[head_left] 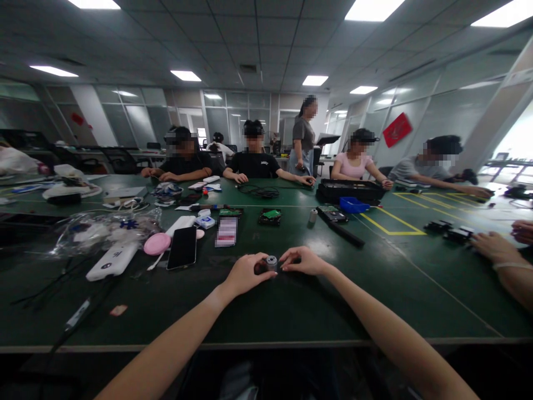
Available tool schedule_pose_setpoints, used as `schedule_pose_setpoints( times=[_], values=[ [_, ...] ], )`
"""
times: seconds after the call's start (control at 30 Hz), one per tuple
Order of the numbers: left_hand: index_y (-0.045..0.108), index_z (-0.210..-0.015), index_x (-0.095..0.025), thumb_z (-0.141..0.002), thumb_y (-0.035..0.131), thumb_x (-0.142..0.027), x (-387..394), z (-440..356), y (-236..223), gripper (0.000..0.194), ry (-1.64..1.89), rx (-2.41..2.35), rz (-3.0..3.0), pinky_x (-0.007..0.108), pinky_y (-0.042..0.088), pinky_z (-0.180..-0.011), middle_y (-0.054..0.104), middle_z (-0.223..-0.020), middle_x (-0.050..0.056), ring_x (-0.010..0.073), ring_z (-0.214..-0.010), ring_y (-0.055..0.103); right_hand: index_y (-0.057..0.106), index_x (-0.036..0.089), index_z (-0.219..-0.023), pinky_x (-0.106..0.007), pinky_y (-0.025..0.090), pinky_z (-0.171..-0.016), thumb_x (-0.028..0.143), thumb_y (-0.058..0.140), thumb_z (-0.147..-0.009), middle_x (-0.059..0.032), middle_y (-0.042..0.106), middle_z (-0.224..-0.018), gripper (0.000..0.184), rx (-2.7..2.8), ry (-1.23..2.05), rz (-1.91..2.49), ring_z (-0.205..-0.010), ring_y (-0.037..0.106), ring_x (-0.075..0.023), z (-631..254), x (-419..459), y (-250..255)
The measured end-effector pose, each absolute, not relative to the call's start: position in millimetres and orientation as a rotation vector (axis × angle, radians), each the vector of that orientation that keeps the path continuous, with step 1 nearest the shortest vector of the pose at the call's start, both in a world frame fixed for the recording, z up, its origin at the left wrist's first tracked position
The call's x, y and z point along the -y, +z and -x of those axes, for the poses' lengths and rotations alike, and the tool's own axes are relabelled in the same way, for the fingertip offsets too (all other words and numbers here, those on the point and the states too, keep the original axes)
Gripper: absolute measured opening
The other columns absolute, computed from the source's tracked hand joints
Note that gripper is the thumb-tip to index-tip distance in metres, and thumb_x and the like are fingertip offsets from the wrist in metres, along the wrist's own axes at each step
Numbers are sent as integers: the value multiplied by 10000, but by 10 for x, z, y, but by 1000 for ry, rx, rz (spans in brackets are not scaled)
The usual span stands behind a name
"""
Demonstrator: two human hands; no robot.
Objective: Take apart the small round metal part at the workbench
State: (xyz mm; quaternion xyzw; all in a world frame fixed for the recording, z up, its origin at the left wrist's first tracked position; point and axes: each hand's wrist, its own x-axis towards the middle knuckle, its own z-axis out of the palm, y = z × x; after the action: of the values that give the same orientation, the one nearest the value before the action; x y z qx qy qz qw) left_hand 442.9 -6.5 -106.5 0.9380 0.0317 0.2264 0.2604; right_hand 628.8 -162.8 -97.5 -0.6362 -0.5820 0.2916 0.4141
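A small grey metal cylinder [272,263], with holes in its top face and looking like a small motor, stands upright on the green table. My left hand [249,272] is closed around its left side, thumb in front and fingers behind. On the other side, my right hand [303,261] hovers close with bent fingers; a small gap separates its fingertips from the cylinder, and it holds nothing. Farther off stands a second, similar metal cylinder [313,215]. Beside that lie a hard drive [332,214] and a long black strip [345,232].
Left of my hands lie a black phone [182,248], a white power bank [113,261], a pink disc [157,243] and clear plastic bags [94,233]. An open drive with a green board [270,216] and a blue tray [353,205] sit farther back. A neighbour's hand [493,244] rests at right.
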Motion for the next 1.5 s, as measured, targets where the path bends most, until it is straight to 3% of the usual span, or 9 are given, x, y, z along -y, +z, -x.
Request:
schedule_pose_setpoints(
  times=[0.23,0.43,0.7,1.23,1.5],
  values=[
    [620,-1045,-234,-767,654,-506,67,-4431,-1069,390,622,-90,-2549,264,448,-667,676,-855,8,190,-746,613,626,131,-1104,-346,514,-789,374,818,-568,-116,725,-966,619,1438,849,1609,-890,687,-232,-6378,1633,-1024],
    [624,-1044,-230,-762,645,-527,63,-4433,-1077,411,619,-101,-2552,268,450,-677,677,-847,14,191,-744,618,640,128,-1083,-309,499,-736,376,802,-601,-101,738,-911,565,1462,847,1646,-837,691,-215,-6369,1629,-1029],
    [626,-1023,-233,-768,651,-499,83,-4419,-1050,369,617,-102,-2547,260,438,-659,675,-827,1,180,-724,612,622,139,-1107,-252,432,-536,411,713,-719,-100,740,-911,483,1294,385,1554,-589,613,-133,-6181,1561,-917],
    [630,-1022,-230,-773,654,-489,79,-4428,-1059,360,621,-94,-2554,262,444,-653,669,-831,7,189,-741,614,641,181,-1113,-325,509,-722,351,624,-818,-81,725,-962,341,1382,289,1474,-861,671,-211,-5837,1517,-865],
    [634,-1006,-231,-767,659,-487,80,-4428,-1056,351,608,-112,-2559,268,444,-660,671,-818,5,191,-733,614,677,216,-1079,-284,493,-676,352,588,-845,-63,680,-1009,285,1442,179,1565,-788,611,-168,-5798,1551,-810]
  ],
)
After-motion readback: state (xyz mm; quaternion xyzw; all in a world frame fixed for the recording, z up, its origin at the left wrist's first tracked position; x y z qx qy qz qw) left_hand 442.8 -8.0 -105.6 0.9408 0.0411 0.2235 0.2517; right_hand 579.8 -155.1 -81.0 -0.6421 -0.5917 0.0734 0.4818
